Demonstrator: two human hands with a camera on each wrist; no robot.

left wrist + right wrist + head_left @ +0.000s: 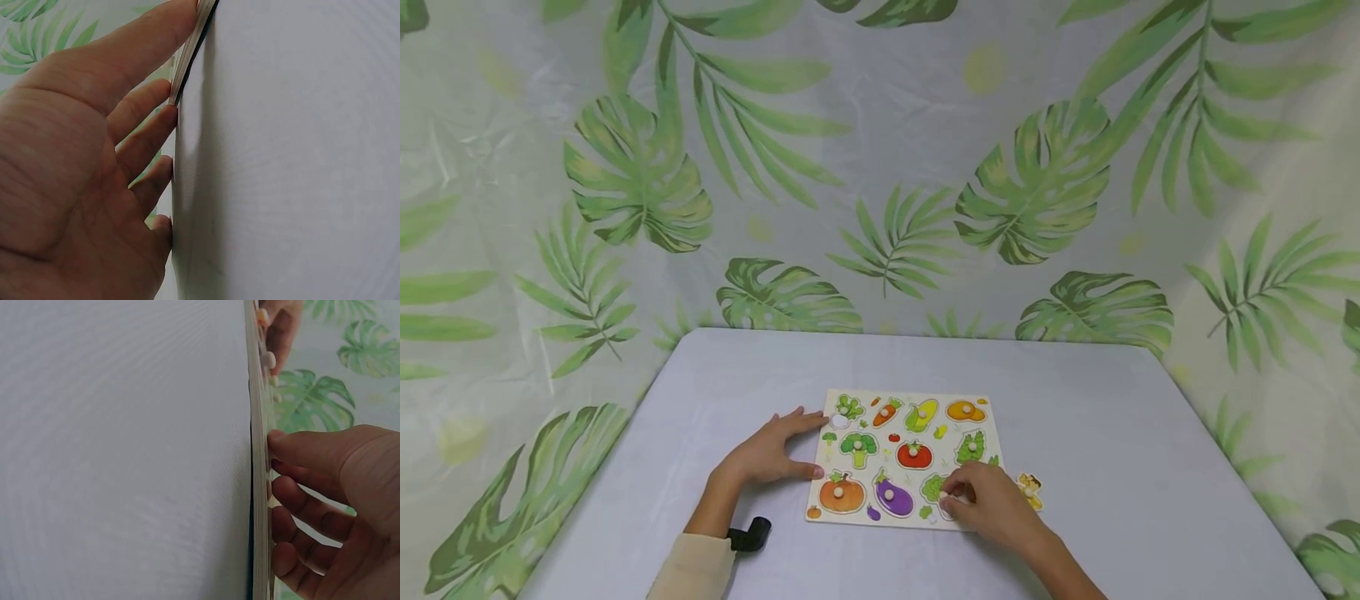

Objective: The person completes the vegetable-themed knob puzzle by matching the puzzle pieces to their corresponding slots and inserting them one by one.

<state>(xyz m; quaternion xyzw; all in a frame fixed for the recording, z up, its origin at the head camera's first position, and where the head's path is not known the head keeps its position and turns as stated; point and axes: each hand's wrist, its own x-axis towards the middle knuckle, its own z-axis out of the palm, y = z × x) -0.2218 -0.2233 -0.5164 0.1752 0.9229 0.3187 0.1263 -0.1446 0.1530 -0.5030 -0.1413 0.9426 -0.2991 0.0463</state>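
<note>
A wooden vegetable puzzle board (880, 483) with knobbed pieces lies flat on the table. My left hand (770, 450) rests at its left edge, fingers and thumb spread; in the left wrist view this hand (87, 162) touches the edge with its fingertips. Over the board's lower right corner, my right hand (992, 504) pinches the knob of a leafy green puzzle piece (933, 487) between thumb and forefinger. The hand hides part of that piece. In the right wrist view the fingers of my right hand (331, 506) are bent close to the board's face.
A yellow and brown piece (1028, 492) lies on the table just right of the board, partly behind my right hand. Pumpkin (850, 498), eggplant (901, 502), tomato (925, 457) and other pieces sit in the board. A leaf-print curtain (895, 150) surrounds the white table (760, 367).
</note>
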